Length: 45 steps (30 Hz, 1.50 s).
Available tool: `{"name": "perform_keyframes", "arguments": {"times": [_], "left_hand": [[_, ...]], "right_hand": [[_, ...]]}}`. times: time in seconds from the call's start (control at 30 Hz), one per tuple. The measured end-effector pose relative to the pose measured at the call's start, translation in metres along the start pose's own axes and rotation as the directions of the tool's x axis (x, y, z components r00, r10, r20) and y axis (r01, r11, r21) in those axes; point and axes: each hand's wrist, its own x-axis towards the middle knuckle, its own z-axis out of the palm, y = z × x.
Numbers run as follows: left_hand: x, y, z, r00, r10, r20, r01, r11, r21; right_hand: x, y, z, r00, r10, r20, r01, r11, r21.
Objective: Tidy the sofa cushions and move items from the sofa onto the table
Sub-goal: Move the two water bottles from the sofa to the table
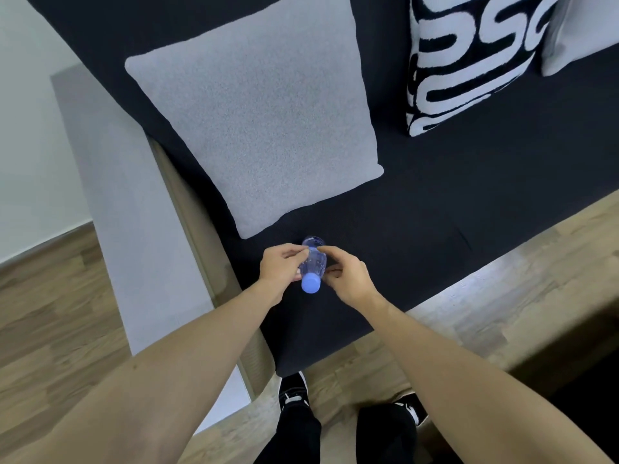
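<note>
We pinch clear ribbed plastic bottle point(314, 262) (blue round cap) between left hand point(280, 268) and right hand point(346, 275), frame centre, over dark woven sofa seat point(435, 209); nubbly grey square cushion point(258, 128) just above.

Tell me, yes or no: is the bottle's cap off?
No. The blue cap sits on the bottle, which the left hand and right hand hold from both sides above the sofa.

Lighting even, soft, moderately bright; pale glare patch on floor point(475, 279) below sofa point(469, 195) edge; wide-angle bending at borders; slight softness throughout.
</note>
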Motion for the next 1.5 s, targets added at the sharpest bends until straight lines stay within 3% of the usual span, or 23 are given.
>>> {"name": "perform_keyframes", "arguments": {"times": [0.2,0.3,0.7,1.0,1.5], "left_hand": [[-0.013,0.033,0.024,0.989,0.050,0.137,-0.061,0.995,0.076],[-0.026,0.055,0.044,0.962,0.137,0.236,-0.165,0.980,0.107],[-0.109,0.142,0.186,0.756,0.300,0.582,-0.429,0.898,0.094],[-0.161,0.174,0.288,0.654,0.342,0.675,-0.523,0.849,0.077],[-0.284,0.152,0.534,0.440,0.184,0.879,-0.631,0.760,0.156]], "right_hand": [[-0.022,-0.001,-0.035,0.992,0.021,-0.126,-0.010,0.996,0.089],[-0.038,0.000,-0.059,0.977,0.038,-0.212,-0.004,0.987,0.160],[-0.126,0.007,-0.212,0.832,0.145,-0.535,0.064,0.933,0.353],[-0.190,0.029,-0.299,0.764,0.182,-0.619,0.062,0.935,0.350],[-0.353,0.158,-0.433,0.443,0.374,-0.815,0.048,0.898,0.438]]}}
